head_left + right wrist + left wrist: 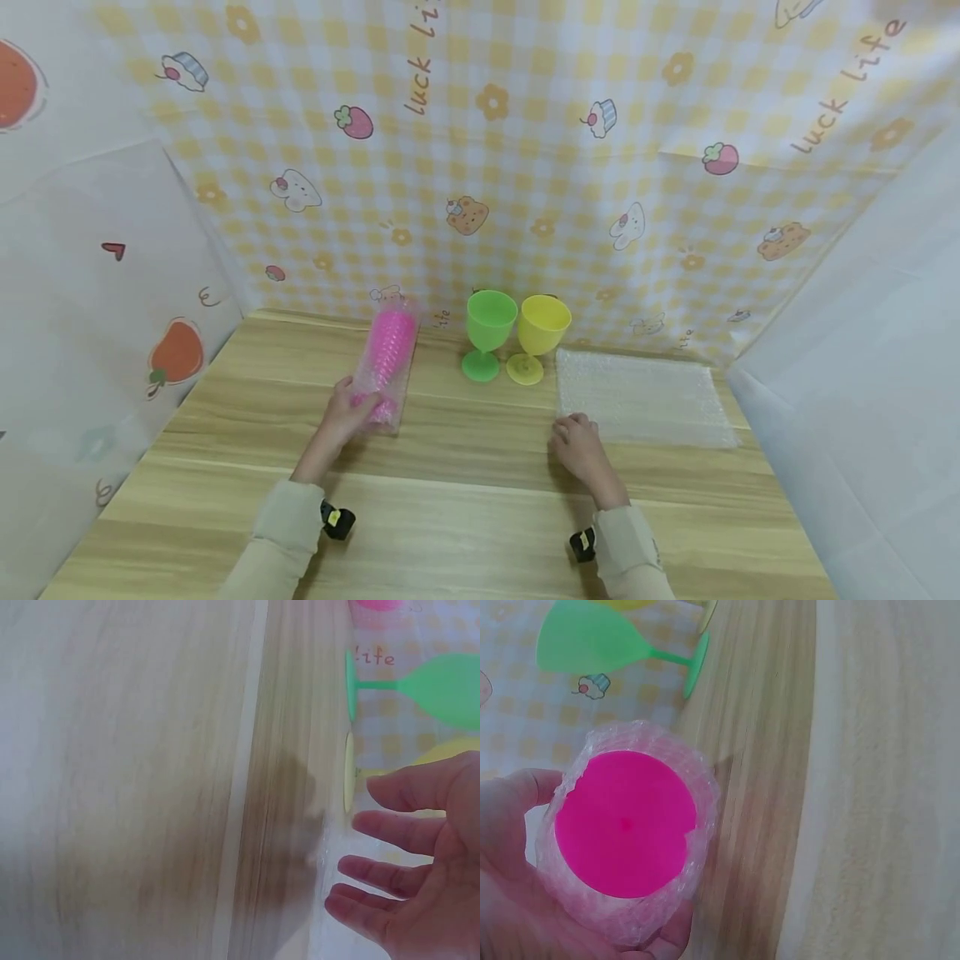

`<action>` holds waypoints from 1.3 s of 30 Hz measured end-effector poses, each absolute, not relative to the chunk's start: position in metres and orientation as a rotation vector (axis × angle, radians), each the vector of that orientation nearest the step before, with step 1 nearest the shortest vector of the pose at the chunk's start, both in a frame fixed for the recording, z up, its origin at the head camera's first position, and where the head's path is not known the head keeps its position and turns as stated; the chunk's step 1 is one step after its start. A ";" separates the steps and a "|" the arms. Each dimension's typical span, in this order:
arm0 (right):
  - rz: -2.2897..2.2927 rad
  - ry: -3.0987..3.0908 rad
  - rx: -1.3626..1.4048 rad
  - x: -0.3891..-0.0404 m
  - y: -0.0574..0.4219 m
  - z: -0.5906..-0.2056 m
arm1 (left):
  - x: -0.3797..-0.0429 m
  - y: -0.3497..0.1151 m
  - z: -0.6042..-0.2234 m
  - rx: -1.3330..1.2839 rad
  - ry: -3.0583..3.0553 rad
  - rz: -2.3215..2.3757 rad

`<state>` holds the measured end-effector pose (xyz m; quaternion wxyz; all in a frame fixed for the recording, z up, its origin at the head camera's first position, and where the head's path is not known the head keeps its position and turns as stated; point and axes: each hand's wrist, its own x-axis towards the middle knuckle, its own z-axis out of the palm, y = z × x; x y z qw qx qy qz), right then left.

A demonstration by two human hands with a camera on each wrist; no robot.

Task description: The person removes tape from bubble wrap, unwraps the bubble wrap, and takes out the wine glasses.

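Observation:
My left hand [345,414] grips the lower end of a bubble-wrapped pink goblet [393,337] at the back left of the table. In the left wrist view its round pink base [626,825] faces the camera, ringed by bubble wrap [703,796], with thumb and fingers around the wrap. Near the front left corner of a flat clear bubble-wrap piece [645,400] is my right hand [581,450], its fingers apart and loosely bent around nothing. A green goblet [491,321] and a yellow goblet [543,325] stand upright side by side between the hands.
The wooden table [450,533] runs back to a yellow checked cloth wall [480,167]. White cloth side walls rise at left [97,275] and right [870,367]. Each wrist carries a small black camera.

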<state>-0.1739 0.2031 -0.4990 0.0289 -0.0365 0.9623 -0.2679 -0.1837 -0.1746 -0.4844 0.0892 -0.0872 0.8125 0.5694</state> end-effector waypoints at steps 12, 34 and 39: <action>-1.184 2.903 -0.107 -0.163 0.178 -0.482 | -0.157 -0.154 -0.490 -0.099 2.403 1.822; -1.440 2.473 -0.352 -0.144 0.126 -0.469 | -0.071 -0.083 -0.478 0.098 2.718 1.257; -1.446 2.460 -0.281 -0.145 0.118 -0.469 | -0.061 -0.079 -0.465 0.153 2.689 1.148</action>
